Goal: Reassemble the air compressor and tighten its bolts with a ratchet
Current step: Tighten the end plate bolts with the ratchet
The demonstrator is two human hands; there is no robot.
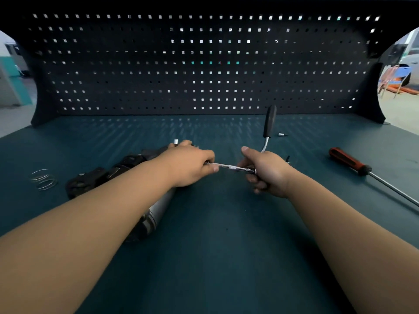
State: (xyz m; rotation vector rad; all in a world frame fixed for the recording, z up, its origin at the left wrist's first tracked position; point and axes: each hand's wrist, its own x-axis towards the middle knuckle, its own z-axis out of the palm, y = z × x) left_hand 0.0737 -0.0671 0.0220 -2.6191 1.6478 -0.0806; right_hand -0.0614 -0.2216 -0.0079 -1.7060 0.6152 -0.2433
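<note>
Partly under the left forearm [102,211], the air compressor [159,206] lies near-to-far on the green bench [226,245]: smooth silver cylinder, black castings. The left hand [190,166] pinches a slim chrome extension bar [229,166] running left-right; the right hand [267,173] grips the ratchet [269,121], black handle pointing far.

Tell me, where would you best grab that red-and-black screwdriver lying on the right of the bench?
Take the screwdriver by its thick handle, coming down from above with fingers across its width. It lies flat on the bench with nothing touching it, and the handle is its widest part. The thin shaft, running toward the near right edge, would likely slip.
</note>
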